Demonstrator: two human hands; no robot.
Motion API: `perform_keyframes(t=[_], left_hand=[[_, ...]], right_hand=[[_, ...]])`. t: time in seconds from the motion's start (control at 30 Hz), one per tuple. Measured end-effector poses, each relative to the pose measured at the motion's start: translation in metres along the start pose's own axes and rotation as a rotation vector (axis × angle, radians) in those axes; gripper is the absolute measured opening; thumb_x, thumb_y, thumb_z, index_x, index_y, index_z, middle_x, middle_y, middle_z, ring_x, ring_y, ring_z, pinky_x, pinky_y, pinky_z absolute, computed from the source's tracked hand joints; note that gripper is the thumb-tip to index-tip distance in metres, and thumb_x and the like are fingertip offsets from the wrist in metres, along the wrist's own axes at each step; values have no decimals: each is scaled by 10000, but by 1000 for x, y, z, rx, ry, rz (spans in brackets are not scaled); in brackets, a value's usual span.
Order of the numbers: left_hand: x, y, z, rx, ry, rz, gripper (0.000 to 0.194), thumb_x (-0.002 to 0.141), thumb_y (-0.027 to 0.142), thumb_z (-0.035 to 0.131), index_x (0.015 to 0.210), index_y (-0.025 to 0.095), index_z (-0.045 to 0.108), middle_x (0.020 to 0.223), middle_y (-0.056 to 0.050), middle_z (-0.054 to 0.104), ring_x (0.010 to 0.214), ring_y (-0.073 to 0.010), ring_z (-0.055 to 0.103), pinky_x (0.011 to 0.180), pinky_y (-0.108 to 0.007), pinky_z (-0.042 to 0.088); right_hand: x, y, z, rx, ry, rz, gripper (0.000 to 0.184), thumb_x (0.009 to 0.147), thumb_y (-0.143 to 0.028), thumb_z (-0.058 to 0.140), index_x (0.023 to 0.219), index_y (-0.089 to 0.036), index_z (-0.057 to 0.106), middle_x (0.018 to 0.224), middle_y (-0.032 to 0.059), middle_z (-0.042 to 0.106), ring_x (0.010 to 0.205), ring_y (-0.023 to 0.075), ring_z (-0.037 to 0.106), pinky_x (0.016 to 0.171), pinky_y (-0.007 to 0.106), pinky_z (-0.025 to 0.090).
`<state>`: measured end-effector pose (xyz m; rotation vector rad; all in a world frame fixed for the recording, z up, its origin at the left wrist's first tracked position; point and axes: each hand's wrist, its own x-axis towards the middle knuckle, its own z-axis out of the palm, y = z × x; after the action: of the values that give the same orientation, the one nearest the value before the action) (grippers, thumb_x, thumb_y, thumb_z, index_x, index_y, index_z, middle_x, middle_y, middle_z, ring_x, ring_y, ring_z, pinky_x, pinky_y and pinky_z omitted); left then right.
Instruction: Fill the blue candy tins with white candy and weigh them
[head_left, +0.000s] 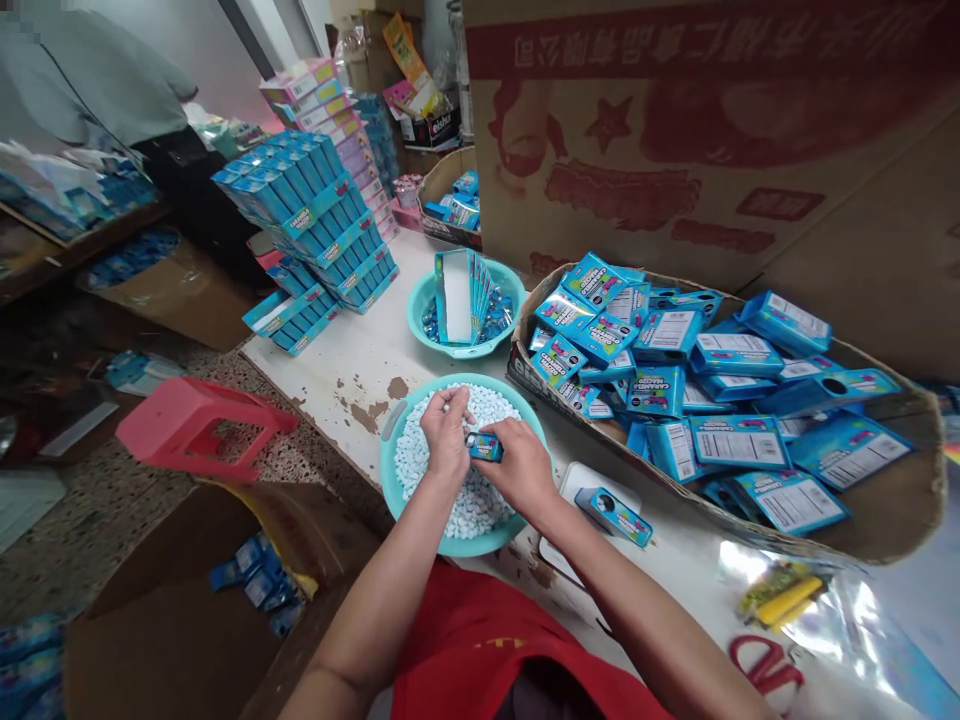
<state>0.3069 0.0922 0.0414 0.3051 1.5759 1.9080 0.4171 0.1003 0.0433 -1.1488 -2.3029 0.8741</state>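
Note:
Over a turquoise basin (388,480) of small white candies (420,450), my right hand (525,468) grips a small blue candy box (486,447) from its right side. My left hand (448,432) is at the box's left end, its thumb and fingers pinched together above it; what they pinch is too small to make out. A bit of white shows at the box's left end. Right of the basin, another blue box (619,515) lies on a white kitchen scale (571,490), partly behind my right forearm.
A large carton (926,510) of blue boxes stands at right. Behind my basin, a second turquoise basin (459,350) holds flat cartons and small wrapped pieces. Display boxes (315,225) are stacked at back left. Red scissors (765,662) lie front right; a red stool (191,425) and a person (112,80) are at left.

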Motion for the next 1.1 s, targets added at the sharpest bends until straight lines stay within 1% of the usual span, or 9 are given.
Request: perform_keyframes(t=[0.23, 0.33, 0.4, 0.5, 0.63, 0.73, 0.83, 0.9, 1.1], left_hand=[[-5, 26, -1, -176, -91, -50, 292, 628, 322, 777, 687, 166, 537, 497, 85, 413, 404, -30, 387, 404, -164, 288], [2, 34, -7, -265, -54, -148, 295, 643, 324, 770, 726, 169, 533, 564, 63, 485, 424, -32, 441, 380, -145, 286], [9, 28, -13, -262, 0, -324, 274, 700, 346, 725, 724, 160, 526, 605, 33, 530, 456, -45, 493, 373, -134, 300], [17, 9, -20, -266, -5, -554, 248, 778, 339, 655, 706, 155, 506, 566, 37, 503, 395, -30, 430, 336, -123, 257], [20, -6, -24, -303, -36, -556, 286, 796, 368, 648, 687, 170, 473, 509, 68, 432, 342, -18, 345, 305, -125, 211], [19, -8, -22, -274, 3, -600, 340, 802, 413, 639, 669, 181, 429, 516, 67, 431, 357, -21, 378, 320, -117, 252], [7, -14, -8, -205, -33, -621, 335, 790, 417, 655, 697, 182, 435, 551, 56, 476, 371, -22, 404, 337, -118, 285], [-14, -24, 9, -138, -153, -641, 361, 757, 445, 682, 699, 176, 449, 516, 68, 447, 330, -12, 334, 313, -123, 223], [-96, -67, 73, -18, -427, -620, 512, 605, 586, 736, 615, 162, 450, 463, 67, 416, 347, -10, 321, 335, -134, 168]], right_hand=[[-9, 4, -14, 178, 66, -31, 270, 693, -238, 738, 941, -223, 634, 915, 50, 648, 899, 244, 578, 785, 362, 448], [-16, 9, -23, 314, 129, -23, 297, 689, -292, 759, 951, -234, 634, 936, 47, 651, 909, 234, 590, 799, 363, 455], [-20, 12, -24, 376, 153, 4, 291, 674, -316, 771, 922, -234, 643, 913, 44, 650, 892, 233, 600, 789, 364, 461], [-25, 16, -26, 499, 164, 29, 305, 661, -342, 778, 914, -228, 651, 896, 32, 644, 859, 217, 612, 766, 344, 477], [-39, 27, -44, 550, 193, 64, 330, 646, -376, 787, 912, -222, 666, 874, 23, 640, 805, 193, 615, 720, 310, 489], [-62, 45, -69, 482, 303, 144, 340, 647, -407, 781, 909, -222, 668, 900, 32, 646, 825, 198, 613, 735, 318, 492], [-95, 67, -95, 374, 468, 260, 365, 652, -430, 770, 934, -226, 662, 938, 35, 656, 874, 211, 610, 801, 350, 481], [-119, 80, -107, 313, 539, 361, 376, 636, -455, 769, 913, -222, 667, 924, 34, 661, 869, 220, 610, 800, 362, 483], [-176, 108, -113, 260, 691, 679, 458, 594, -531, 749, 905, -202, 678, 855, 37, 676, 793, 230, 615, 745, 369, 496]])
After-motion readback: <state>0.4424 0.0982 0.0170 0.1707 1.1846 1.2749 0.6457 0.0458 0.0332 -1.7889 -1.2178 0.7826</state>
